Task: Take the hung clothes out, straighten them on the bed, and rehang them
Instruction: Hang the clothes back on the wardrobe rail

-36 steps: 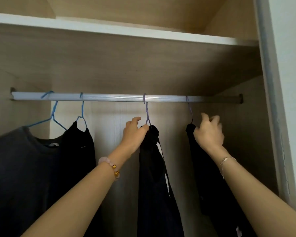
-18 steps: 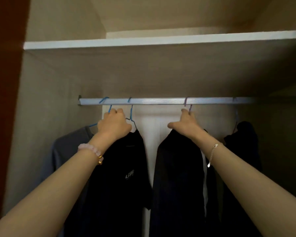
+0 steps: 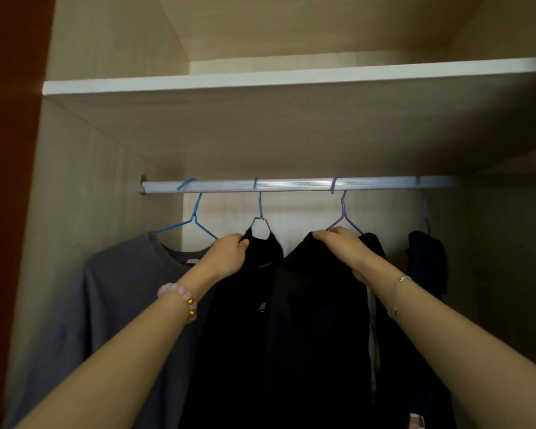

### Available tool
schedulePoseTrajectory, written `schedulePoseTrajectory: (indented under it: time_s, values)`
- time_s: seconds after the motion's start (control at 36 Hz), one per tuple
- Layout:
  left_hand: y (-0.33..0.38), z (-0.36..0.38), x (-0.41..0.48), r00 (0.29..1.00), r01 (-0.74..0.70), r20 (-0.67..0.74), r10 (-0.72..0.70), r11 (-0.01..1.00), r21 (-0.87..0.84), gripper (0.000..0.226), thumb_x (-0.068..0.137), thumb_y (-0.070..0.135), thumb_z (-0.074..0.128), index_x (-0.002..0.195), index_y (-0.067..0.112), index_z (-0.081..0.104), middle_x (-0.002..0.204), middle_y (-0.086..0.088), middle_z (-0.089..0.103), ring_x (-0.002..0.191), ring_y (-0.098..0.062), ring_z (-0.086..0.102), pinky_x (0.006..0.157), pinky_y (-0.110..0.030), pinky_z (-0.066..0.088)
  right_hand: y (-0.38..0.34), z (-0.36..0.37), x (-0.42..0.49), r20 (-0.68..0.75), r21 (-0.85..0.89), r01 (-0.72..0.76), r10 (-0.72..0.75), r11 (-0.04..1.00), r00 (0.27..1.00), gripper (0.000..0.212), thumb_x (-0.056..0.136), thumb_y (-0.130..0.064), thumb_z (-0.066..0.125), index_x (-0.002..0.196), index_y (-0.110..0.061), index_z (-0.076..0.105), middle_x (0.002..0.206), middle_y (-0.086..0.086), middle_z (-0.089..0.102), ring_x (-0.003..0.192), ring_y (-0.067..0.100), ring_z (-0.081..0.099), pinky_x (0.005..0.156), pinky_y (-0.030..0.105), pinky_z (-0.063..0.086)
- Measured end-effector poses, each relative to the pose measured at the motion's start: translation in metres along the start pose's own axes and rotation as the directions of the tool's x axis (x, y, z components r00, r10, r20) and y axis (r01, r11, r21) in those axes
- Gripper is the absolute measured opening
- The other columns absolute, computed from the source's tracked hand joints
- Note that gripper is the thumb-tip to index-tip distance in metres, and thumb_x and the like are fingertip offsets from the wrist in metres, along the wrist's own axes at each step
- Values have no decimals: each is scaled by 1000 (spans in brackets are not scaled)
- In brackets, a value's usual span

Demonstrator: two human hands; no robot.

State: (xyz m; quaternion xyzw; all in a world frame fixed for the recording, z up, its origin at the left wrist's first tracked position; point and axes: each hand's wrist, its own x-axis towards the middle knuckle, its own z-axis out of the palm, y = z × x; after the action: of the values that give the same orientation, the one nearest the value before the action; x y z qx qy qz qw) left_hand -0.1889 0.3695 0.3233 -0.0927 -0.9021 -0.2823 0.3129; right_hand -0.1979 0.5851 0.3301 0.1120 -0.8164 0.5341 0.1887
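- Presently, the left hand [image 3: 229, 255] is pinching the collar edge of the black T-shirt [image 3: 248, 329], which is hanging from a blue hanger [image 3: 260, 215] on the rail [image 3: 291, 184].
- Right hand [image 3: 344, 246] is gripping, fingers curled, the shoulder of the black jacket [image 3: 319, 311], which is hanging on a purple hanger [image 3: 343, 212] just right of the T-shirt.
- Grey T-shirt [image 3: 121, 292] is hanging leftmost; a dark garment [image 3: 427, 261] is hanging rightmost.
- Pale logo [image 3: 262, 308] is showing on the black T-shirt's chest, too small to read.

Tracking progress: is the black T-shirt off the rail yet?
Still hanging: the black T-shirt hangs by its blue hanger hooked over the rail; left hand grips its shoulder.
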Motion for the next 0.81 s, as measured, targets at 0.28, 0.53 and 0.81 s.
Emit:
schedulePoseTrajectory:
  time_s: [0.28,0.53,0.81]
  values:
    - [13,22,4,998,3,-64,1,999,52,26,95,20,33,93,4,53,103,-22,62,89,-34,57,70,-33,39,6,-3,-3,-5,-37,-6,6,999,1000,43,91,-41,55,113,-5,62,113,14,68,103,27,65,94,38,53]
    - [33,31,-13,863,-283,-355,359,926,249,41,93,13,43,134,8,43,134,-9,49,127,-23,41,101,-33,37,41,-62,-13,-347,-669,3,-316,743,883,48,93,-25,53,139,-11,48,140,13,50,129,32,44,102,39,41]
    - [88,66,-13,997,-54,40,63,979,-195,59,93,38,46,143,12,29,141,-7,45,126,-25,45,98,-30,38,59,-93,-30,-378,-647,-99,-205,756,903,57,88,-9,52,142,-5,39,155,16,24,141,37,24,111,43,31]
